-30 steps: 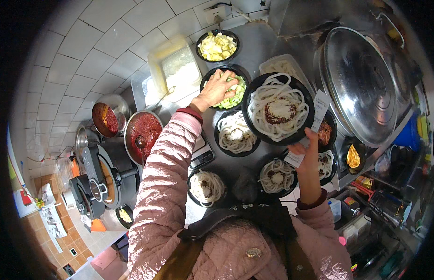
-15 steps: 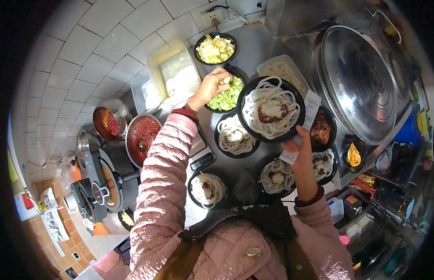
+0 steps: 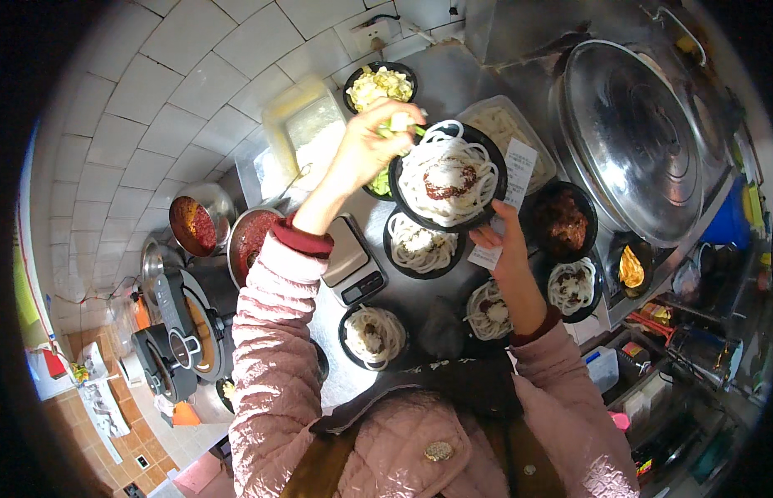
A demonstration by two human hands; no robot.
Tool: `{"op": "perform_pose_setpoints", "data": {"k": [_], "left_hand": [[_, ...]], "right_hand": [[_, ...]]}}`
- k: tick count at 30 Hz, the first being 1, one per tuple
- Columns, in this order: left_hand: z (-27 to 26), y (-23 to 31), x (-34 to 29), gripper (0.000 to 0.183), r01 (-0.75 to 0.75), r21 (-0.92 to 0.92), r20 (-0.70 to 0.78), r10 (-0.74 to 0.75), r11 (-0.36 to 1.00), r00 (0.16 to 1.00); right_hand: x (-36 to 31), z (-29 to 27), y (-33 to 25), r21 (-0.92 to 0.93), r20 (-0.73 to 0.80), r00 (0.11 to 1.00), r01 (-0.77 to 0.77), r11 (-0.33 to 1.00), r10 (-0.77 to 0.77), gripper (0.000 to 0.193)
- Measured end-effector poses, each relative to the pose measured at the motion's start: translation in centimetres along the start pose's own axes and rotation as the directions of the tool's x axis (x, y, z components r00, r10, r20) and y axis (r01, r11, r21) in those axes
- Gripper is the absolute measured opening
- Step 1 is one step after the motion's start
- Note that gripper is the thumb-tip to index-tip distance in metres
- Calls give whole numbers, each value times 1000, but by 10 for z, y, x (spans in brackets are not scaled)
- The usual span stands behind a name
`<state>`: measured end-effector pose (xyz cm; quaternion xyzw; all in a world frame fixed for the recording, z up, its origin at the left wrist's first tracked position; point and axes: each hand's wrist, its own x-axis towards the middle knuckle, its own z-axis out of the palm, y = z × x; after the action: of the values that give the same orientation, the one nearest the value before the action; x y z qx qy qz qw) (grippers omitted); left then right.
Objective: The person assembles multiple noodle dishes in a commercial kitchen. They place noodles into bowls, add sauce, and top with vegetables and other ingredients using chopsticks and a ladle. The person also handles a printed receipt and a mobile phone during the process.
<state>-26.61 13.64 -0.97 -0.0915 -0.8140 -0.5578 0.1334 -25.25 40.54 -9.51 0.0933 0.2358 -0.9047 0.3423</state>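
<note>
My left hand (image 3: 371,148) pinches pale green chopped vegetable pieces (image 3: 399,124) just above the left rim of a raised black bowl (image 3: 500,176). In that bowl lie thick white noodles (image 3: 418,187), topped with dark red sauce and white powder. My right hand (image 3: 511,259) grips the bowl by its near right edge, and a printed paper slip (image 3: 520,166) sticks out beside it. Below my left hand, the bowl of chopped green vegetable (image 3: 381,183) is mostly hidden. Another noodle bowl (image 3: 421,245) stands under the held one.
Several more noodle bowls (image 3: 372,338) stand on the metal counter, near a scale (image 3: 362,286). Behind are a bowl of pale yellow chopped vegetable (image 3: 380,85) and clear tubs (image 3: 308,124). A large lidded pot (image 3: 636,149) stands right; a red sauce pan (image 3: 252,232) is left.
My left hand has lifted out of the green vegetable bowl with pieces in its fingers and moved over the noodle bowl's edge. My right hand has brought that bowl leftward.
</note>
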Motion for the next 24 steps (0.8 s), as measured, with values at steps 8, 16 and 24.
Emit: {"op": "perform_pose_setpoints", "data": {"k": [8, 16, 24], "left_hand": [[13, 62, -5, 35, -155, 266, 299, 71, 951, 952], [-23, 69, -1, 20, 105, -99, 296, -71, 990, 953], [-56, -66, -4, 23, 535, -36, 84, -531, 844, 843]], "right_hand": [[5, 10, 14, 16, 57, 998, -16, 1000, 15, 22], [3, 11, 15, 44, 95, 995, -25, 999, 21, 21], [-1, 8, 9, 70, 102, 995, -28, 997, 21, 15]]}}
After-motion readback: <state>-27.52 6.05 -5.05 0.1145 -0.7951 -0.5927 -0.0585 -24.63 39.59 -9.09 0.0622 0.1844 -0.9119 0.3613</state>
